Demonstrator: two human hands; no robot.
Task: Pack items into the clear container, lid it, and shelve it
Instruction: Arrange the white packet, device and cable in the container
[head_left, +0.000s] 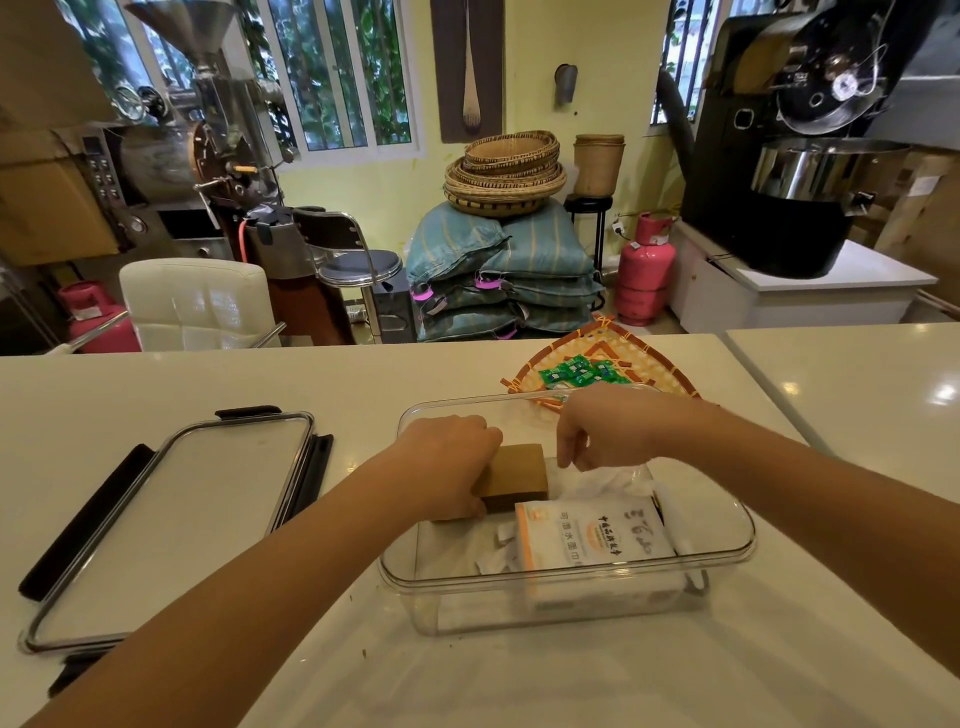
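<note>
The clear container (727, 556) stands on the white counter in front of me. Inside it lie a white tissue pack with orange print (592, 535), some white sachets and a clear plastic bag (618, 480). My left hand (452, 462) grips a brown box (519, 475) from its left side, inside the container. My right hand (602, 431) pinches the top of the clear plastic bag just right of the box. The container's lid (171, 519), clear with black clips, lies flat on the counter to the left.
A woven tray (644, 364) holding several green packets (576, 371) sits behind the container. Beyond the counter's far edge are a white chair, a stool, stacked sacks with baskets, pink gas cylinders and roasting machines. A second counter (857, 384) adjoins on the right.
</note>
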